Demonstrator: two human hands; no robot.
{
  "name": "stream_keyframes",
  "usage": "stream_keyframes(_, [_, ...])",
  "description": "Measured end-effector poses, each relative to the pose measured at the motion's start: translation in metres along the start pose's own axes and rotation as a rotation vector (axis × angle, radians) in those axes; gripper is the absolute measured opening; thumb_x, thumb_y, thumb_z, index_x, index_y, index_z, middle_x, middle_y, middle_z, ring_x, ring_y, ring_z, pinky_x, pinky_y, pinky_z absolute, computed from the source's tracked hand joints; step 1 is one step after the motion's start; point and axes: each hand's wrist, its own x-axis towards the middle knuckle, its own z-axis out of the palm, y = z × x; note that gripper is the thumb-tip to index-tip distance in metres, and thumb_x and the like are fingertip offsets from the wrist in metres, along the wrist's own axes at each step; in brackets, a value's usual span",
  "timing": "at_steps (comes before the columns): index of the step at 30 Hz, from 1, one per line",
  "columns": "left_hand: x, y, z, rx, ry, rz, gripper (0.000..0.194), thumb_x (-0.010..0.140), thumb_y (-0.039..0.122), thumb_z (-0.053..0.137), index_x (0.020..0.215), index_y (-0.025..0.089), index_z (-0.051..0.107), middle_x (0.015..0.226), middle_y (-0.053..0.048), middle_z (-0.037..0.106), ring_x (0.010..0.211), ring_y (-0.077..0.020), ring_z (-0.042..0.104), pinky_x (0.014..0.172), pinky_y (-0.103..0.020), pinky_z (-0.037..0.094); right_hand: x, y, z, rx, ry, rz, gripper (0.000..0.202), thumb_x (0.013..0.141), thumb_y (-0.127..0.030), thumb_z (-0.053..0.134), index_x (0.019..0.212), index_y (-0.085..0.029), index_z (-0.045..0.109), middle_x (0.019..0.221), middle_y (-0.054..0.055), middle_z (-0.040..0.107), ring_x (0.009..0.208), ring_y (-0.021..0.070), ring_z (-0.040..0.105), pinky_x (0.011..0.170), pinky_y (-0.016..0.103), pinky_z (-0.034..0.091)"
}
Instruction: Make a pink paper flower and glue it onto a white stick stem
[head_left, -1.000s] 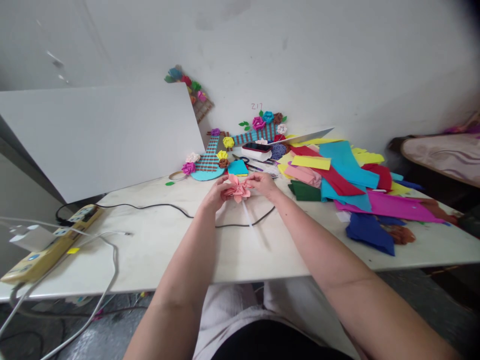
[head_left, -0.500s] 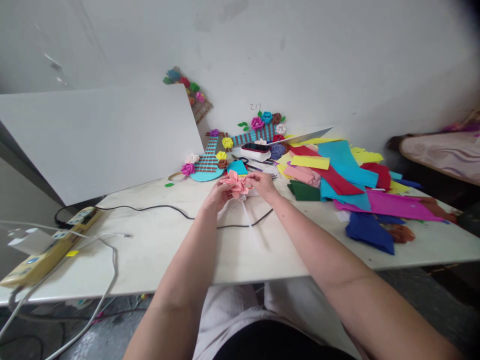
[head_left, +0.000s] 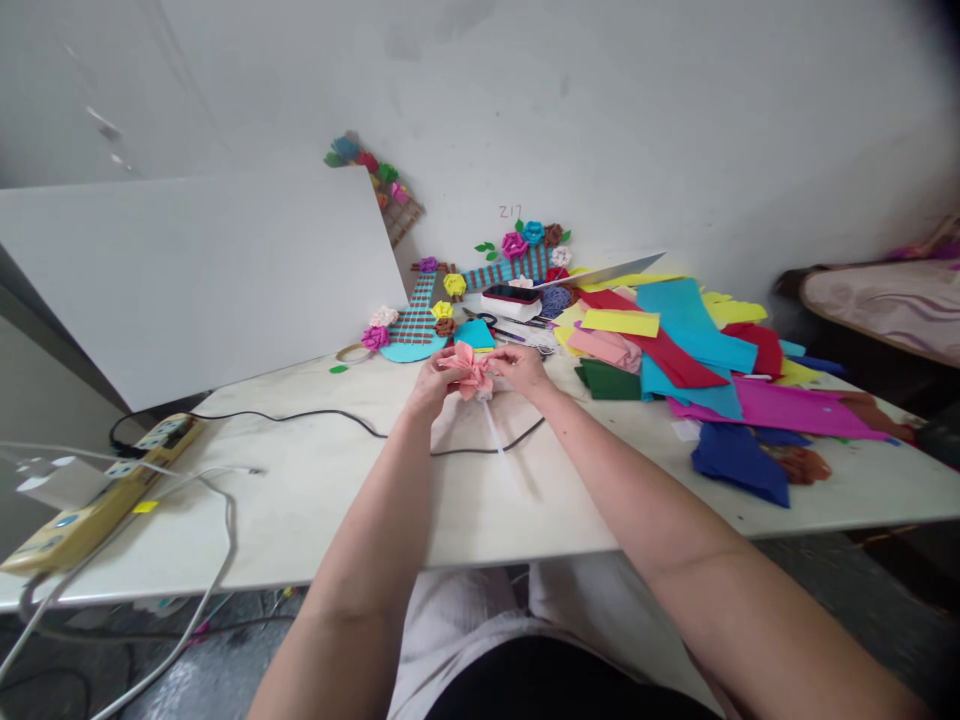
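A pink paper flower (head_left: 470, 370) is held above the table between my two hands. My left hand (head_left: 436, 384) is closed on its left side, fingers on the petals. The fingertips of my right hand (head_left: 519, 368) pinch a petal on the right side. From beneath the flower a pale, translucent stick (head_left: 494, 428) slants down toward the table's front. Behind my hands lie a turquoise paper piece (head_left: 475, 335) and dark-handled scissors (head_left: 489, 320).
Coloured crepe paper (head_left: 697, 330) is heaped on the right of the white table (head_left: 285, 520). Turquoise guitar shapes (head_left: 415, 335) with paper flowers stand behind. A white board (head_left: 202, 290), yellow power strip (head_left: 97, 500) and cables are at left; a black cable (head_left: 352, 418) passes beneath my hands.
Both hands and the flower have shifted very slightly to the left. The petals are turned a little, and my right fingers still pinch the flower's right side.
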Motion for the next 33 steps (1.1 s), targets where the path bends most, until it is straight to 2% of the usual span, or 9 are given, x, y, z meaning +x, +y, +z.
stream_keyframes(5, [0.001, -0.001, -0.001, 0.054, 0.021, 0.001, 0.056, 0.047, 0.021, 0.075, 0.099, 0.014, 0.057, 0.074, 0.001, 0.064, 0.061, -0.0132, 0.062, 0.059, -0.027, 0.052, 0.000, -0.002, -0.002, -0.268, 0.061, -0.141, 0.009, 0.070, -0.019, 0.067, 0.072, -0.022, 0.075, 0.080, 0.004, 0.070, 0.072, 0.0155, 0.061, 0.068, 0.027, 0.048])
stream_keyframes(10, [0.002, -0.002, 0.000, 0.084, 0.032, 0.025, 0.055, 0.047, 0.020, 0.074, 0.099, 0.014, 0.057, 0.074, 0.001, 0.064, 0.061, -0.0134, 0.062, 0.059, -0.028, 0.051, -0.001, -0.008, -0.005, -0.372, 0.077, -0.123, 0.013, 0.070, -0.021, 0.063, 0.078, -0.019, 0.074, 0.086, 0.005, 0.068, 0.063, 0.0127, 0.055, 0.064, 0.027, 0.045])
stream_keyframes(14, [0.003, -0.003, 0.000, 0.075, 0.054, 0.096, 0.057, 0.048, 0.021, 0.075, 0.101, 0.014, 0.057, 0.073, 0.001, 0.065, 0.061, -0.0141, 0.062, 0.062, -0.028, 0.052, 0.000, -0.013, -0.009, -0.252, 0.114, -0.040, 0.014, 0.072, -0.028, 0.058, 0.071, -0.018, 0.068, 0.069, 0.001, 0.063, 0.063, 0.0133, 0.053, 0.063, 0.026, 0.041])
stream_keyframes(17, [0.004, -0.004, -0.001, 0.087, 0.050, 0.168, 0.057, 0.051, 0.024, 0.076, 0.104, 0.014, 0.057, 0.072, 0.000, 0.066, 0.060, -0.0147, 0.062, 0.062, -0.028, 0.051, 0.000, -0.018, -0.011, -0.082, 0.055, 0.079, 0.022, 0.069, -0.035, 0.059, 0.054, -0.018, 0.056, 0.051, -0.003, 0.050, 0.054, 0.0107, 0.044, 0.056, 0.025, 0.035])
stream_keyframes(19, [0.005, -0.005, -0.002, 0.111, 0.061, 0.208, 0.057, 0.051, 0.025, 0.077, 0.104, 0.013, 0.057, 0.072, 0.000, 0.066, 0.061, -0.0145, 0.062, 0.062, -0.027, 0.050, 0.000, -0.021, -0.011, 0.041, -0.008, 0.181, 0.027, 0.065, -0.036, 0.062, 0.049, -0.018, 0.050, 0.047, -0.005, 0.044, 0.049, 0.0084, 0.038, 0.051, 0.024, 0.030])
stream_keyframes(23, [0.006, -0.006, 0.000, 0.167, 0.078, 0.257, 0.059, 0.051, 0.028, 0.079, 0.104, 0.014, 0.058, 0.074, -0.001, 0.067, 0.064, -0.0152, 0.063, 0.063, -0.026, 0.050, -0.001, -0.025, -0.008, 0.188, -0.063, 0.349, 0.027, 0.060, -0.036, 0.068, 0.049, -0.017, 0.052, 0.045, -0.005, 0.045, 0.044, 0.0059, 0.034, 0.045, 0.022, 0.023])
stream_keyframes(29, [0.003, -0.005, 0.005, 0.252, 0.053, 0.325, 0.056, 0.056, 0.031, 0.078, 0.106, 0.014, 0.059, 0.078, -0.003, 0.068, 0.068, -0.0157, 0.064, 0.066, -0.027, 0.051, -0.003, -0.034, -0.008, 0.259, -0.003, 0.466, 0.019, 0.060, -0.028, 0.067, 0.051, -0.016, 0.055, 0.040, -0.005, 0.046, 0.037, 0.0040, 0.029, 0.039, 0.022, 0.014])
stream_keyframes(33, [0.004, -0.008, 0.005, 0.353, 0.052, 0.377, 0.051, 0.059, 0.030, 0.076, 0.106, 0.016, 0.061, 0.083, -0.004, 0.068, 0.075, -0.0164, 0.064, 0.072, -0.027, 0.051, -0.003, -0.039, -0.008, 0.256, 0.022, 0.499, 0.016, 0.059, -0.023, 0.066, 0.050, -0.015, 0.055, 0.038, -0.005, 0.045, 0.036, 0.0037, 0.031, 0.038, 0.021, 0.015])
